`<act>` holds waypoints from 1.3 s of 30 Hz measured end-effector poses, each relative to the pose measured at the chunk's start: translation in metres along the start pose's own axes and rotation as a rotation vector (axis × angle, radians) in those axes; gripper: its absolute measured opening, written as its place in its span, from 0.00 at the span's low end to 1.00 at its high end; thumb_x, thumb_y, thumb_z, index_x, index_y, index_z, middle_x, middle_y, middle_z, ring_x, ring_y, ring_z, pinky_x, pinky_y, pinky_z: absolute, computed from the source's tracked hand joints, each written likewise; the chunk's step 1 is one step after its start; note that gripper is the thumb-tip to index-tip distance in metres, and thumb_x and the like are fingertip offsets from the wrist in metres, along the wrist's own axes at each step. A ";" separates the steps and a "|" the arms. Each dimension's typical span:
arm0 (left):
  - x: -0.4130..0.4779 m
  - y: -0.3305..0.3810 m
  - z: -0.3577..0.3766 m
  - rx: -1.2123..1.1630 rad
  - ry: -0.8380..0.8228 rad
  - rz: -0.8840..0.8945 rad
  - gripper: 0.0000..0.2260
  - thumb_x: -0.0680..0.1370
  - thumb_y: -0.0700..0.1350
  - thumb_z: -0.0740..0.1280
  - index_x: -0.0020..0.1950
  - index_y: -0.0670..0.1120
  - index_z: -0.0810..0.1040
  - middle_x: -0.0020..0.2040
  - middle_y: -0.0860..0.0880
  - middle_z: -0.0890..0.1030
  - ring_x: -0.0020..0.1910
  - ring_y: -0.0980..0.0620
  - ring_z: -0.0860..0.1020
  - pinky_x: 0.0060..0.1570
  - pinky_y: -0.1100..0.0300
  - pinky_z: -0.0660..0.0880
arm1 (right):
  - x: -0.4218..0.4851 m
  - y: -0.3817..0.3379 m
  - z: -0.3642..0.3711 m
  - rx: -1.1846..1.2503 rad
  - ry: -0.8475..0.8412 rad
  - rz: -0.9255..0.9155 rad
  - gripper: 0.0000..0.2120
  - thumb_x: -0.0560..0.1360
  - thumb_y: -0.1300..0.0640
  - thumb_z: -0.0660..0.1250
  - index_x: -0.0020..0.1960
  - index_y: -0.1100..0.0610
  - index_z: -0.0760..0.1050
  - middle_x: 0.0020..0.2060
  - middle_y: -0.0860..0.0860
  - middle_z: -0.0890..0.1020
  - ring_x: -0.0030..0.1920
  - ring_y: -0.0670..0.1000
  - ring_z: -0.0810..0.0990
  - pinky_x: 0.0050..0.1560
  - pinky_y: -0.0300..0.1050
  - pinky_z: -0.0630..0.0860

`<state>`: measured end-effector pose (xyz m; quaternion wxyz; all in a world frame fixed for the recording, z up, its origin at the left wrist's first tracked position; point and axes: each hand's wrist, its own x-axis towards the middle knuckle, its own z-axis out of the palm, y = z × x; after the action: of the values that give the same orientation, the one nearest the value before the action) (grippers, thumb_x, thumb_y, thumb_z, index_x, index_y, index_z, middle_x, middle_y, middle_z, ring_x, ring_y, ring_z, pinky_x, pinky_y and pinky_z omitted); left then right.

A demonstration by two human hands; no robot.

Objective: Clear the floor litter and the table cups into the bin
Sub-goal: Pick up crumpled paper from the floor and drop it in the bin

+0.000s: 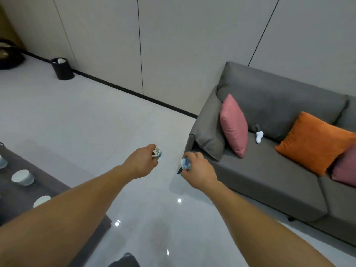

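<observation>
A white litter piece [157,151] sat clamped in the curled left hand [143,160] and a bluish scrap [185,164] in the curled right hand [198,169], both held above the floor [96,132], well apart from the black bin [62,70] by the wall, while cups [23,177] stood on the bench [57,191].

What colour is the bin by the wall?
The bin is black, seen best in the head view.

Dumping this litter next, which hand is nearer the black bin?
Left. The left hand is well short of the bin; the right hand is farther off, beside the sofa.
</observation>
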<state>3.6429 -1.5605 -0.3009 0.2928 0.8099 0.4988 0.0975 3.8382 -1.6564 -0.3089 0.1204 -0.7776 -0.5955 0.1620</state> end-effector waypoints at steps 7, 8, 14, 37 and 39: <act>0.098 -0.076 -0.066 -0.054 0.098 -0.126 0.05 0.80 0.52 0.60 0.52 0.52 0.69 0.43 0.52 0.79 0.35 0.54 0.73 0.34 0.61 0.67 | 0.153 -0.066 0.005 -0.035 -0.017 -0.173 0.24 0.75 0.52 0.63 0.71 0.48 0.65 0.65 0.52 0.70 0.56 0.55 0.75 0.52 0.47 0.74; 0.117 -0.091 -0.082 -0.060 0.113 -0.147 0.06 0.80 0.52 0.60 0.53 0.51 0.69 0.43 0.51 0.78 0.36 0.53 0.74 0.34 0.61 0.67 | 0.180 -0.079 0.008 -0.043 -0.024 -0.186 0.24 0.75 0.52 0.64 0.71 0.48 0.65 0.65 0.52 0.70 0.55 0.55 0.75 0.52 0.47 0.74; 0.193 -0.154 -0.154 -0.061 0.165 -0.192 0.07 0.80 0.53 0.60 0.52 0.51 0.69 0.44 0.52 0.78 0.37 0.53 0.75 0.34 0.62 0.68 | 0.287 -0.137 0.017 -0.025 -0.048 -0.216 0.24 0.76 0.51 0.64 0.70 0.48 0.64 0.64 0.52 0.70 0.54 0.54 0.76 0.53 0.46 0.76; 0.529 -0.331 -0.349 -0.056 0.385 -0.493 0.04 0.80 0.51 0.60 0.50 0.52 0.69 0.41 0.52 0.77 0.35 0.55 0.72 0.32 0.63 0.66 | 0.773 -0.336 0.033 -0.067 -0.188 -0.599 0.25 0.75 0.52 0.64 0.72 0.48 0.64 0.65 0.51 0.69 0.57 0.54 0.74 0.53 0.46 0.74; 0.555 -0.360 -0.365 -0.061 0.410 -0.517 0.05 0.80 0.51 0.60 0.50 0.51 0.70 0.42 0.52 0.78 0.36 0.53 0.73 0.32 0.63 0.66 | 0.809 -0.363 0.045 -0.068 -0.197 -0.629 0.25 0.75 0.52 0.64 0.71 0.48 0.64 0.65 0.51 0.69 0.57 0.54 0.74 0.53 0.45 0.74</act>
<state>3.4761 -0.8239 -0.2858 0.2254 0.6110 0.7331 0.1958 3.6907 -0.7805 -0.2998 0.0805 -0.5396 -0.8204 0.1713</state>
